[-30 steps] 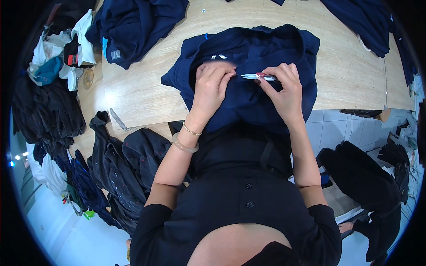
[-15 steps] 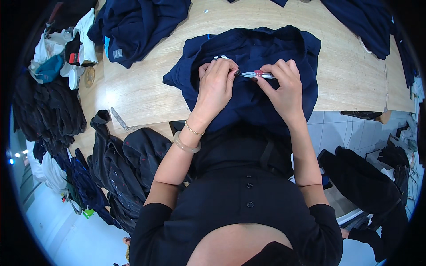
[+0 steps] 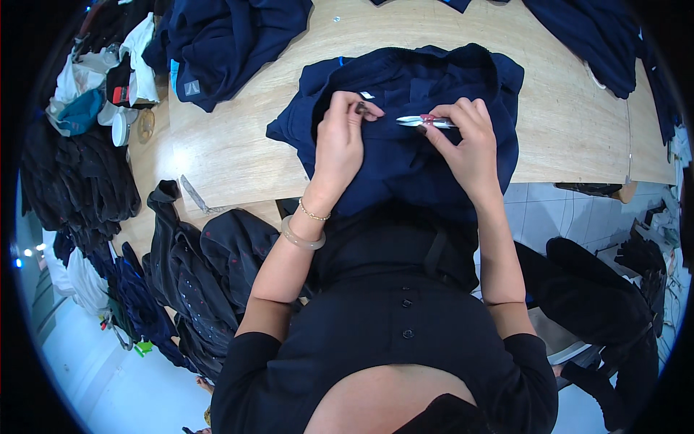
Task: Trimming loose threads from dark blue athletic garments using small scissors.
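A navy blue garment (image 3: 426, 170) lies bunched on the table in front of me, its dark waistband or opening spread toward the far side. In my right hand (image 3: 470, 137) is a pair of thread snips (image 3: 416, 121), silver-bladed with a red part, its tips pointing left over the cloth. My left hand (image 3: 340, 141) hovers at the garment's left part with its fingers curled together, thumb against fingers; anything pinched there is too small to make out. A small white label (image 3: 366, 95) shows on the cloth just beyond the left fingertips.
More navy garments (image 3: 231, 43) lie at the far left of the wooden table (image 3: 564, 137), another (image 3: 593, 43) at the far right. Dark garments (image 3: 195, 267) hang over the near left edge. A white cup-like container (image 3: 121, 129) stands left. A person's dark-clothed legs (image 3: 593, 296) are at right.
My left hand has drawn back left from the snips' tips, its fingers turning up. The snips stay in my right hand, nearly in place. The person at right has shifted slightly.
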Motion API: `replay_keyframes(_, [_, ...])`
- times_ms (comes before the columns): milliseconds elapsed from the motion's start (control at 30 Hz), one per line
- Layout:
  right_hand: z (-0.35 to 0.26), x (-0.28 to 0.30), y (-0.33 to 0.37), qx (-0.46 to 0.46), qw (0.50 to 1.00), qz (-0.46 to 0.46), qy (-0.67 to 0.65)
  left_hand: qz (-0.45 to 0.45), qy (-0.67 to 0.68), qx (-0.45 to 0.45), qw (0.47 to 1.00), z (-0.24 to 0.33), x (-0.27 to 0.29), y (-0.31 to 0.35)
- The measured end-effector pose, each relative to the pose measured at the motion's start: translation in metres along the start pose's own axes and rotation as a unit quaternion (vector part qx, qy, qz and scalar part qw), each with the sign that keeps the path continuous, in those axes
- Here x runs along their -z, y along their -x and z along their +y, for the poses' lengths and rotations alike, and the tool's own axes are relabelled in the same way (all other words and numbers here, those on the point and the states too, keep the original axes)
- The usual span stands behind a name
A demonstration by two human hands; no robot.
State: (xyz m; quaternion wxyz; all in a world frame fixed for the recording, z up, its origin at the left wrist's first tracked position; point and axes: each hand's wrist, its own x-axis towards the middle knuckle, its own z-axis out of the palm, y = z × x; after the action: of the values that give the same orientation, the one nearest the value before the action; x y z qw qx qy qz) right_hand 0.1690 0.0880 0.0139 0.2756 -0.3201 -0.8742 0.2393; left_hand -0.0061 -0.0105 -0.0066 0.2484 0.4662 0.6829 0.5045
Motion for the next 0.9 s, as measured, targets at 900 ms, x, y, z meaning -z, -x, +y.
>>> replay_keyframes(900, [-0.003, -0.006, 0.003, -0.018, 0.997, 0.005, -0.072, 0.011, 0.008, 0.053, 0.998, 0.004, -0.002, -0.001])
